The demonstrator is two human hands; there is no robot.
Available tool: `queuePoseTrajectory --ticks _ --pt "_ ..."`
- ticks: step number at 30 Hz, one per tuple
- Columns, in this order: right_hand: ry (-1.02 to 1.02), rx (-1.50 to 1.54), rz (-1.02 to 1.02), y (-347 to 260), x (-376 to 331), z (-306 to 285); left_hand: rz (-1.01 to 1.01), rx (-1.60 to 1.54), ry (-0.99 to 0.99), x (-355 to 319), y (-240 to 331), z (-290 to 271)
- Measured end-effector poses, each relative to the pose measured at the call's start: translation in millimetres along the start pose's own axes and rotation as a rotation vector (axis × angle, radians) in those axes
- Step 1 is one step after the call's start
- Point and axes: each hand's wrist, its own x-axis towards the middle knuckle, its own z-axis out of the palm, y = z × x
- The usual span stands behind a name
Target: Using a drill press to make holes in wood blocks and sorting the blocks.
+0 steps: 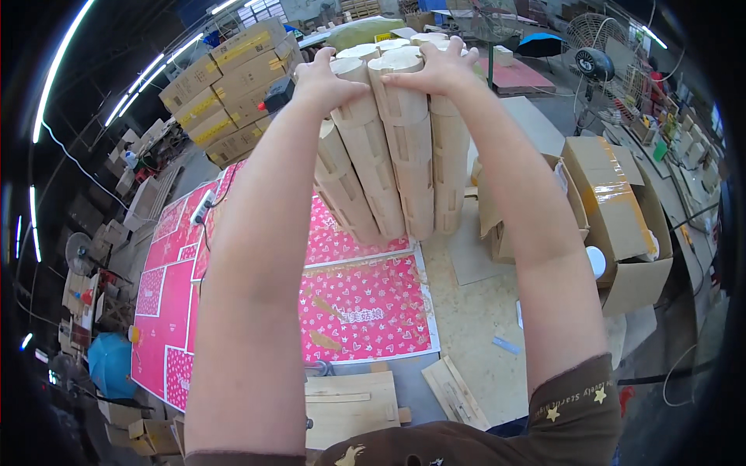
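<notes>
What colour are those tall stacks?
Pale tan; the stacks show best in the head view.

Stacked pale wooden cylinders (410,147) | tall columns, bunched side by side | and look, slots notched into their sides! | standing upright, upper centre of frame

Both hands (320,84) (444,74) on wooden columns (408,128)

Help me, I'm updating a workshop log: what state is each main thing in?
Wooden columns: standing, stacked from segments
Left hand: spread open, touching a column
Right hand: spread open, touching a column
Pink printed covering: laid flat, brown patches showing
Far-right carton: flap open
Stacked cartons: taped shut
Upper-left tube lamp: lit
Black fan: running or stopped, unclear
</notes>
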Motion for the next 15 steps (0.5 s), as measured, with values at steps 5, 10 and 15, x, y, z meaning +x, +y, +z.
queuePoseTrajectory --ticks 5,10,15 --pt "0.155 -0.132 -0.005 -13.1 -18.1 9.2 -0.005 -0.055 0.176 6.6 -5.2 25.8" --pt "0.251 -0.221 -0.151 -21.6 -24.3 20.8 -0.037 -0.203 0.231 3.6 -29.1 42.0" --pt "0.493 0.150 -0.308 -5.5 -17.3 31.8 0.224 -0.144 0.347 -1.9 -32.2 34.9"
